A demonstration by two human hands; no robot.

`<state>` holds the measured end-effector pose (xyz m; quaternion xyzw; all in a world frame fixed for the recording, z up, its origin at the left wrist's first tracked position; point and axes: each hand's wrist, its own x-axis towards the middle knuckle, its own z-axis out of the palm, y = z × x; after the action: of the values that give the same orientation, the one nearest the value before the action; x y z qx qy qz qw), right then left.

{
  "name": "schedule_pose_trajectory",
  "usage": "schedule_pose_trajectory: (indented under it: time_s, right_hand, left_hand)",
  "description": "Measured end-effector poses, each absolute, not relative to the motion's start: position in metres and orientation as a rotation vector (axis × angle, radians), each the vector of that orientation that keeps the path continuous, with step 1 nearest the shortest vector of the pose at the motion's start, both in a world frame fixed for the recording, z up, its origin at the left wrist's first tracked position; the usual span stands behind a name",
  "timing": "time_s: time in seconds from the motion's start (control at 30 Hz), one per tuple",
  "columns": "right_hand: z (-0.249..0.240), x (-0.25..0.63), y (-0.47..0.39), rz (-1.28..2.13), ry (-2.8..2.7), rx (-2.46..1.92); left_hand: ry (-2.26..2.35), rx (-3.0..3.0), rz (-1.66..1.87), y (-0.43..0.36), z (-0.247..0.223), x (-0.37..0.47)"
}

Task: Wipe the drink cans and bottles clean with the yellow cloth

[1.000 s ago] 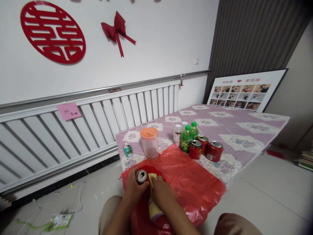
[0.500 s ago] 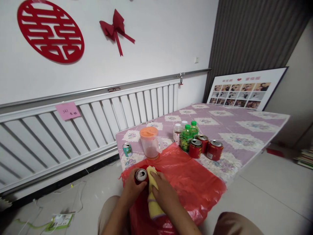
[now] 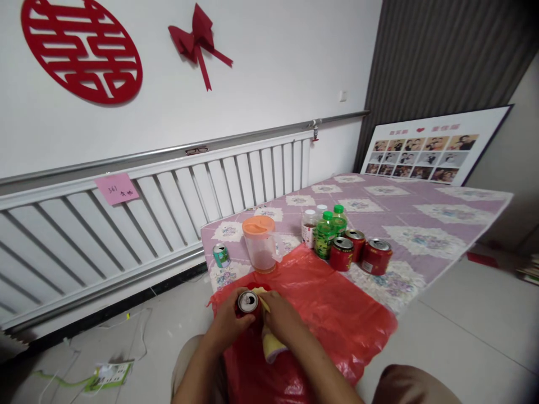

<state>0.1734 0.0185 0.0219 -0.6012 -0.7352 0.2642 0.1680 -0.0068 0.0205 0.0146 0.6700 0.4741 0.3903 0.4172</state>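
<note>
My left hand (image 3: 229,324) is wrapped around a red drink can (image 3: 248,303), which stands upright with its opened top facing up. In my right hand (image 3: 282,317) is a yellow cloth (image 3: 273,345), bunched against the can's right side; part of it hangs below my fingers. Both hands are over a red plastic bag (image 3: 328,303) spread across the near edge of the table. Just beyond them stands a clear plastic pitcher (image 3: 261,251) with an orange lid. A small teal can (image 3: 221,256) is to its left.
Right of the pitcher are several bottles (image 3: 324,235) with green or white caps, and red cans (image 3: 376,258). A flowered cloth covers the table (image 3: 396,213). Behind runs a white radiator (image 3: 177,202). A power strip (image 3: 110,375) with cables lies on the floor at left.
The yellow cloth has moved from beside the can to around its far and right side, with my right hand closer in. The view has shifted slightly.
</note>
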Motion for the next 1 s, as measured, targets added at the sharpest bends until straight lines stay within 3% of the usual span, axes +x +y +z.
schedule_pose_trajectory:
  time_s: [0.57, 1.0]
  right_hand:
    - [0.038, 0.176, -0.032, 0.795, -2.118, -1.854]
    - [0.018, 0.178, 0.002, 0.765, -2.085, -1.783]
  left_hand:
    - [1.28, 1.71, 1.046, 0.018, 0.008, -0.002]
    - [1.163, 1.685, 0.935, 0.023, 0.017, -0.009]
